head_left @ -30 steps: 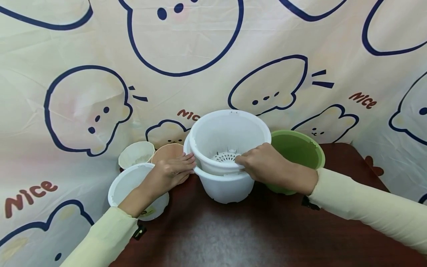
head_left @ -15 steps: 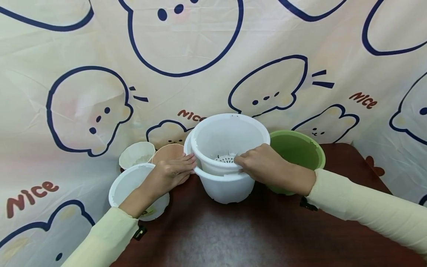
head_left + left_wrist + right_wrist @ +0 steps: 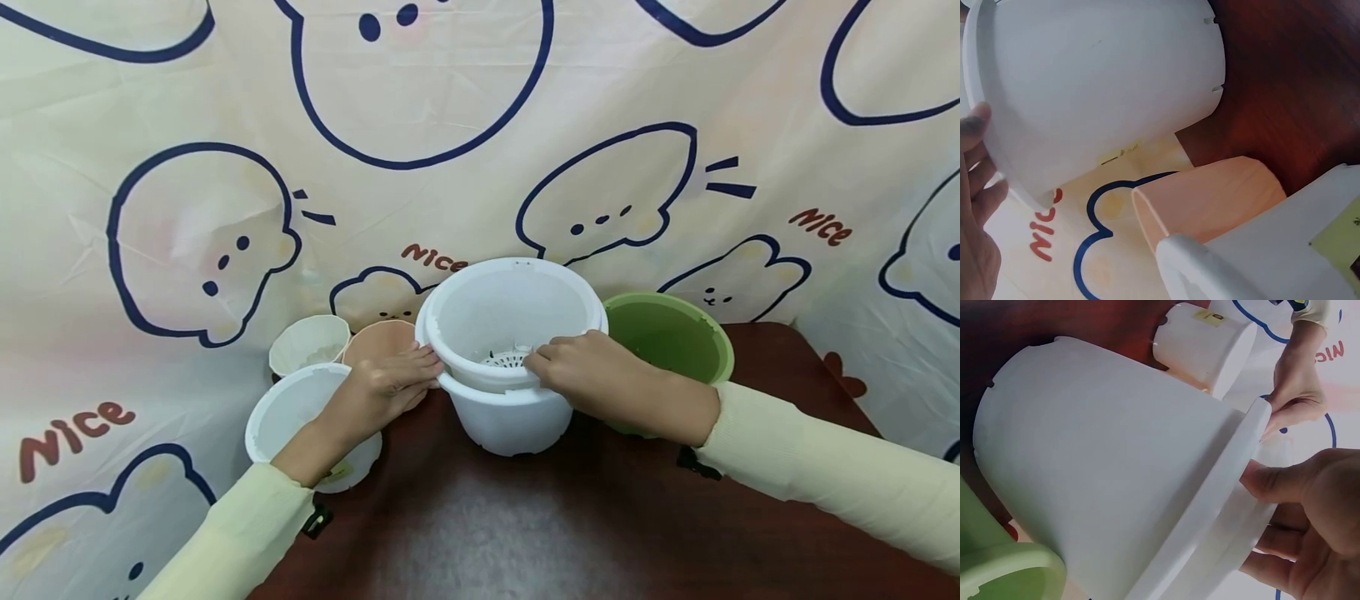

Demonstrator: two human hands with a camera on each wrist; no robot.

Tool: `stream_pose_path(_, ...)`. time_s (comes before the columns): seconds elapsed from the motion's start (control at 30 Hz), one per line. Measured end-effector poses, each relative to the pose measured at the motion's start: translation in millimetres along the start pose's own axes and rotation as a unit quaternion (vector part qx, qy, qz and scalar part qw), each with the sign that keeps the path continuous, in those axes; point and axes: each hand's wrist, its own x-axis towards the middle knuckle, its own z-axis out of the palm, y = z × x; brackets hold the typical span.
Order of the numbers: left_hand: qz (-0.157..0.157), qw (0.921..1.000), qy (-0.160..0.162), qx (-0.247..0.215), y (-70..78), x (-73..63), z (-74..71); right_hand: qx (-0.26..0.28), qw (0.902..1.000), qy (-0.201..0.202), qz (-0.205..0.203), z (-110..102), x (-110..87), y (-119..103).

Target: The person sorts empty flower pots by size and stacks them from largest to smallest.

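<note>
A white flowerpot with a slotted base sits nested inside another white flowerpot, which stands on the table. The inner pot's rim shows above the outer one's at the front. My right hand grips the inner pot's near right rim; in the right wrist view its thumb lies on the outside, with the other fingers partly hidden behind the rim. With fairly straight fingers, my left hand rests against the left side of the outer pot's rim. Those fingers touch the rim in the left wrist view.
A smaller white pot with a yellow label stands under my left forearm. Behind it are a cream ribbed pot and a peach pot. A green pot stands right of the nested pair. A printed cloth hangs behind the table.
The inner white flowerpot has sunk a little deeper into the outer one and lies more level and centred, my right hand staying on its rim. The left hand has hardly moved.
</note>
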Motion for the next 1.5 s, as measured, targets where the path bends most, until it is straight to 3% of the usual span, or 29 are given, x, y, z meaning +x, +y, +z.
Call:
stream_pose_path(0.23,0.01,0.9985,0.052,-0.011,-3.0,-4.0,3.8,-0.003,0.9999,-0.013,-0.005,-1.5,-0.4,-3.4)
stream_pose_path(0.4,0.02,0.9978,0.064,0.003,-3.7,-7.6,4.2,-0.015,0.9998,-0.009,-0.011,-0.5,-0.8,-4.9)
stream_pose_path(0.67,0.017,0.9989,0.043,0.01,-1.7,-3.6,1.6,-0.019,0.9997,0.004,-0.017,3.0,-3.6,-6.0)
stream_pose_path(0.8,0.018,0.9986,0.029,0.039,0.9,0.3,-1.1,-0.022,0.9995,0.0,-0.022,5.5,-3.9,-6.7)
stream_pose_path(1.0,0.053,0.9948,0.003,0.087,0.3,1.8,-2.4,-0.019,0.9995,-0.008,-0.024,7.7,-4.4,-8.1)
stream_pose_path(1.33,0.073,0.9929,-0.015,0.093,-2.6,-0.8,-0.4,0.038,0.9985,-0.037,0.012,4.5,-6.8,-2.2)
stream_pose_path(1.5,0.082,0.9906,-0.023,0.107,-3.1,1.3,-1.5,0.069,0.9975,-0.014,0.01,4.4,-14.5,6.6)
